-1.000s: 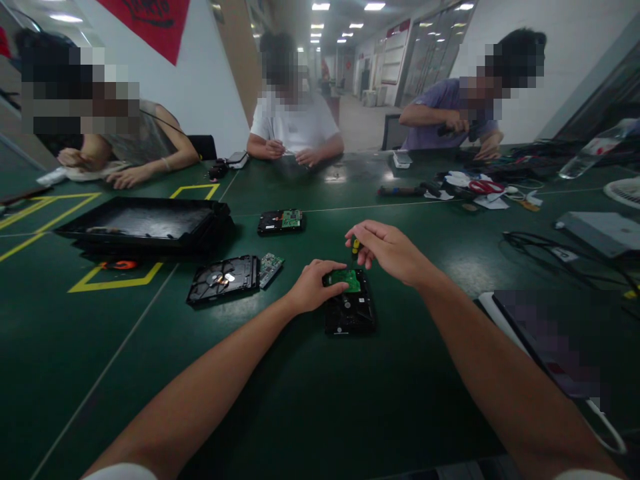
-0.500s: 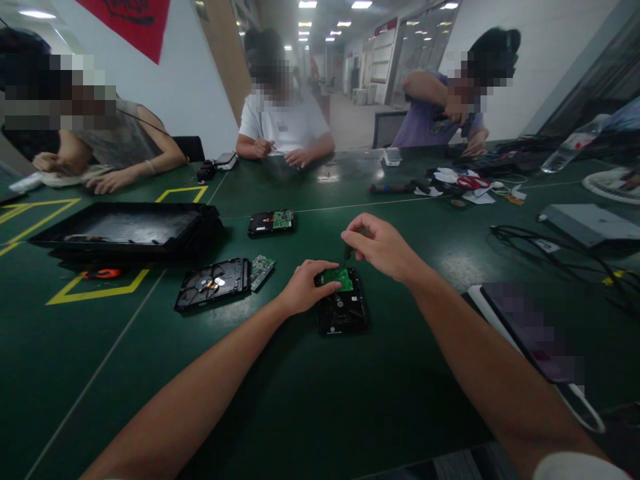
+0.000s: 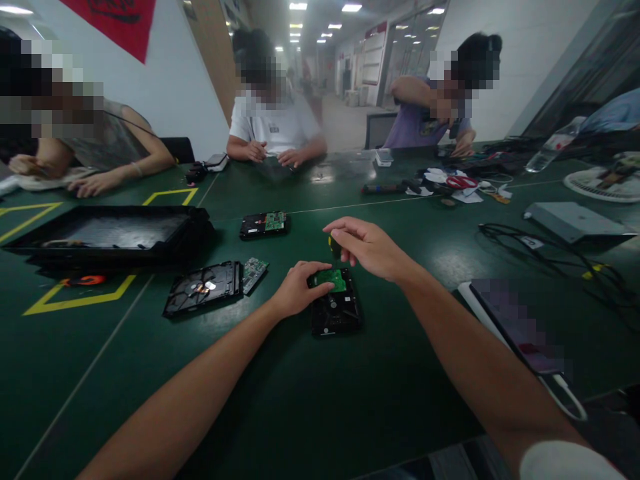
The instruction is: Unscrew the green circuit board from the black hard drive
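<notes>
A black hard drive (image 3: 336, 313) with a green circuit board (image 3: 334, 279) on top lies on the green table (image 3: 310, 400) in front of me. My left hand (image 3: 299, 288) presses on the drive's left far corner, fingers curled over the board's edge. My right hand (image 3: 367, 247) hovers just above the drive's far end, fingers pinched round a small screwdriver (image 3: 335, 247) with a dark and yellow handle, held upright over the board.
An opened hard drive (image 3: 199, 288) with a loose board (image 3: 255, 274) lies to the left, another drive (image 3: 263, 224) beyond. A black tray (image 3: 107, 232) stands far left. Cables (image 3: 550, 247), a grey box (image 3: 575, 221) and a tablet (image 3: 520, 327) lie right. Three people sit across the table.
The view has drifted right, so everything sits further left. My right hand stays pinched on the screwdriver above the drive with small shifts. The person at the far right has raised an arm.
</notes>
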Demonstrator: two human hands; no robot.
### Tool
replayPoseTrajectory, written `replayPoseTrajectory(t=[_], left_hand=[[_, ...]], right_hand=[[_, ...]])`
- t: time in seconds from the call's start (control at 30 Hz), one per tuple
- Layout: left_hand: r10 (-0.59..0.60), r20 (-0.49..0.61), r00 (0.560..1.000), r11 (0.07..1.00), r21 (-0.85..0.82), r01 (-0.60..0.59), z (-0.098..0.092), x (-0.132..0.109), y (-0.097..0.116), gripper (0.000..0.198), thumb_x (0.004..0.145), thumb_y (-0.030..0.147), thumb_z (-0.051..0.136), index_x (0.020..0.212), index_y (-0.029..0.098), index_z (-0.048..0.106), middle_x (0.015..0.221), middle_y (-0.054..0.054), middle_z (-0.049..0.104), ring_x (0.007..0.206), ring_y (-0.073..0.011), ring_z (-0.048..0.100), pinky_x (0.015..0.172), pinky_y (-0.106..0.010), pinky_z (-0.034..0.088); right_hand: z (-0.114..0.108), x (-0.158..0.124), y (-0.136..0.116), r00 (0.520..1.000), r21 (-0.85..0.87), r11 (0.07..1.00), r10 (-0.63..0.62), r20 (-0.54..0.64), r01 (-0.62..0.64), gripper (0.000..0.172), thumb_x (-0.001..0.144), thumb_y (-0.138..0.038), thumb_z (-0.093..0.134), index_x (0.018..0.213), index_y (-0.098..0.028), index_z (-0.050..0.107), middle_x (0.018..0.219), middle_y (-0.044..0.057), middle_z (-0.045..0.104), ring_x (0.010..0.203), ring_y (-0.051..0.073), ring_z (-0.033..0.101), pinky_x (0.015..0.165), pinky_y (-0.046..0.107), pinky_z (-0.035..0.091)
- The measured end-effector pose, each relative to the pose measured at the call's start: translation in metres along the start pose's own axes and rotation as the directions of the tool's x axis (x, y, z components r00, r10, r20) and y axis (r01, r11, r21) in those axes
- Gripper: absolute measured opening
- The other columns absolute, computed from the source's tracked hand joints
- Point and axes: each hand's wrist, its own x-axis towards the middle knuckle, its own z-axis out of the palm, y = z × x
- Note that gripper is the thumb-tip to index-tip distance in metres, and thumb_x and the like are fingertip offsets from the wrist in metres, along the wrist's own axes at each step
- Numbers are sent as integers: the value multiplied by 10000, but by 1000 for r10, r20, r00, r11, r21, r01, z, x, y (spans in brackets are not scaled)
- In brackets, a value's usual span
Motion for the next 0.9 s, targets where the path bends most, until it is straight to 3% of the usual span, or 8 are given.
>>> replayPoseTrajectory(t=[0.13,0.3,0.47,0.6,0.77,0.9], left_hand=[[-5,1,1000,1000,0,5,-1,0,1,484,931,450,739,1385,297,673,1303,-57,740,1226,-306,623,1073,-484,487],[-12,7,1000,1000,1,12,-1,0,2,485,928,451,745,1385,307,672,1324,-56,734,1246,-309,622,1090,-495,479],[-5,-2,1000,1000,4,5,-1,0,3,461,934,449,741,1364,296,681,1318,-53,740,1233,-304,629,1088,-494,480],[2,-6,1000,1000,14,-2,0,1,2,466,933,446,743,1370,299,676,1329,-46,736,1233,-299,627,1094,-491,474],[-9,-2,1000,1000,7,9,0,1,3,463,929,448,745,1360,292,680,1312,-52,743,1217,-301,636,1074,-492,485],[1,-6,1000,1000,6,-1,0,1,3,466,932,450,743,1365,292,676,1323,-51,739,1229,-300,630,1084,-498,479]], right_hand=[[-3,-1,-3,996,-71,997,-15,-83,9,263,997,-447,606,1025,-210,717,809,7,676,666,129,599,567,253,467],[-3,-1,-2,987,-71,995,55,-150,-66,259,937,-454,699,940,-201,646,779,15,693,614,129,617,550,263,472],[-2,-1,-3,993,-40,998,44,-109,-49,185,970,-393,642,979,-211,673,919,29,740,550,94,602,476,239,425],[-1,1,-1,998,19,1000,24,-55,-23,258,1012,-423,571,1018,-213,721,1057,55,755,579,93,626,480,235,458],[-1,1,1,998,83,995,53,-21,-51,303,1038,-425,528,1154,-209,705,803,29,712,637,147,680,579,272,552],[-2,-1,-4,998,-25,1000,-1,-60,-1,262,1008,-422,591,1127,-226,716,812,9,699,640,130,628,555,251,498]])
